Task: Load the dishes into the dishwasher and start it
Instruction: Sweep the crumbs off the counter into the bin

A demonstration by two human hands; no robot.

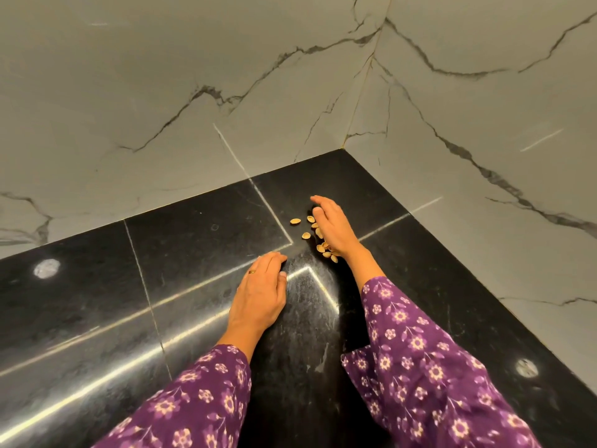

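Observation:
Several pistachio shells (305, 235) lie scattered on the black stone counter (200, 240) near its back corner. My right hand (332, 226) stands on its edge just right of the shells, fingers straight and together, touching the pile. My left hand (261, 294) lies palm down on the counter nearer to me, fingers slightly bent, a ring on one finger; it holds nothing. No dishes and no dishwasher are in view.
White marble-look walls (161, 92) with dark veins meet in a corner behind the counter. The wall on the right (484, 156) runs close along the counter's right edge. Purple flowered sleeves cover both forearms.

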